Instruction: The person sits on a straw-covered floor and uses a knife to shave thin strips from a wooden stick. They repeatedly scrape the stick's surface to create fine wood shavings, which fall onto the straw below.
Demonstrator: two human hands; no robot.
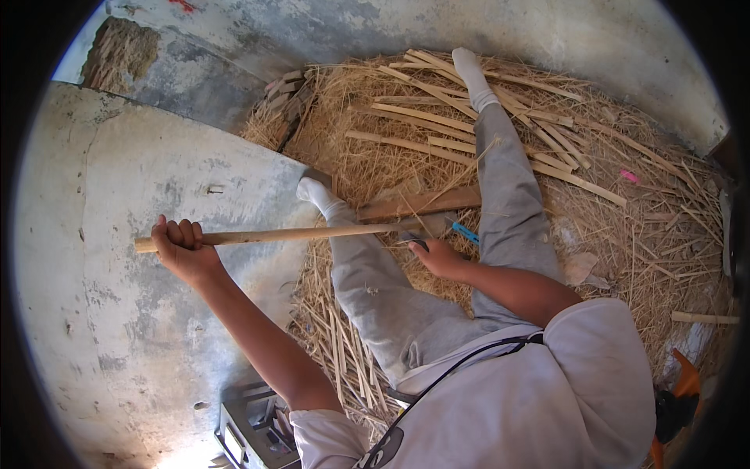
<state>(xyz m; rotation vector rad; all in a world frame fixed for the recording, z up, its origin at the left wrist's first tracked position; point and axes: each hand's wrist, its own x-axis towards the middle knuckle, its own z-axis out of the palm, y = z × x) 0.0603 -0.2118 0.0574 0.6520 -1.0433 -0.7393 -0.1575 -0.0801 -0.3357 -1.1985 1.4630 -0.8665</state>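
Seated beside pale, stained wall [156, 187], amid straw-like shavings [367, 176]. Stretching out grey-clad legs [508, 172], R one across loose pile of flat wood strips [410, 147]. Holding long wooden stick [289, 234] crosswise over L shin, w/ far end between legs. Clenching its outer end in L grip [184, 247]. Grasping small dark tool [414, 241], exact type unclear, in R grip [441, 259], nr stick's inner end. Just beyond, nr R leg, w/ blue tool [465, 232] visible.
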